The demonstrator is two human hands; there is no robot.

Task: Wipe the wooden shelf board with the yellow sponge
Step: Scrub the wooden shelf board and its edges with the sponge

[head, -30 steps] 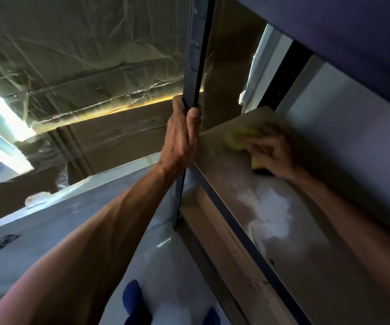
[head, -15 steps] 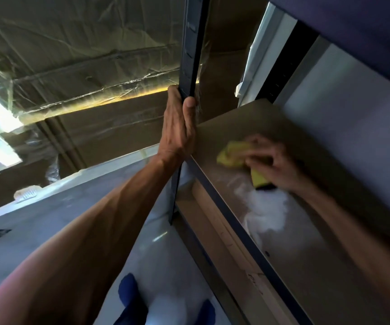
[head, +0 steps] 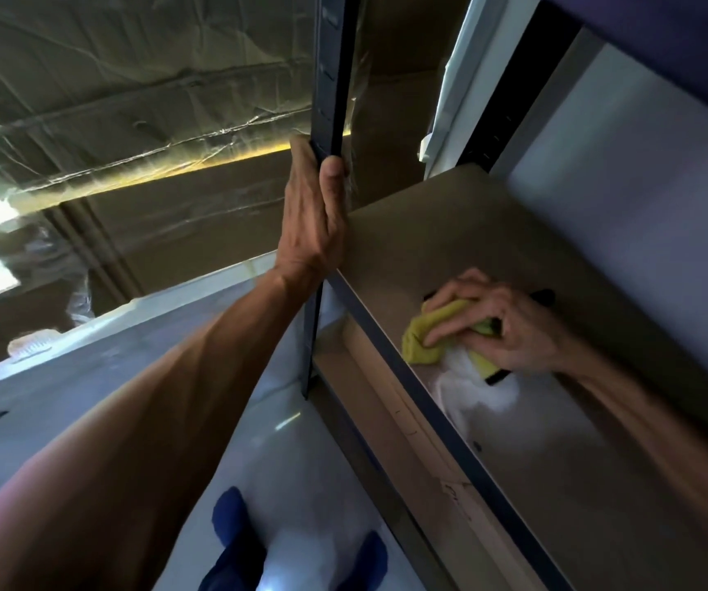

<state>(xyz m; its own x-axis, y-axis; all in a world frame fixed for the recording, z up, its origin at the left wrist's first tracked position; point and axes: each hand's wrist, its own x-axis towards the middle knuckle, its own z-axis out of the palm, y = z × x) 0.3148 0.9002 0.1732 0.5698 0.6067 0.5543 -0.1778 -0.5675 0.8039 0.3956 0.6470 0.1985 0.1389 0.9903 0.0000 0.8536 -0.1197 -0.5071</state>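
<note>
The wooden shelf board runs from the upper middle to the lower right, with a dark metal front rail. My right hand presses the yellow sponge flat on the board near its front edge. A dark scrub layer of the sponge shows under my palm. A white patch of foam or residue lies on the board just below the sponge. My left hand grips the dark upright post of the shelf frame at the board's left corner.
An upper shelf hangs close above the board, and a pale back wall closes it off. A lower shelf board sits beneath. Plastic-wrapped cardboard boxes stand to the left. Blue shoes stand on the light floor.
My right hand has slid the sponge along the board toward me and toward the front rail, reaching the white patch. My left hand has kept its grip on the post.
</note>
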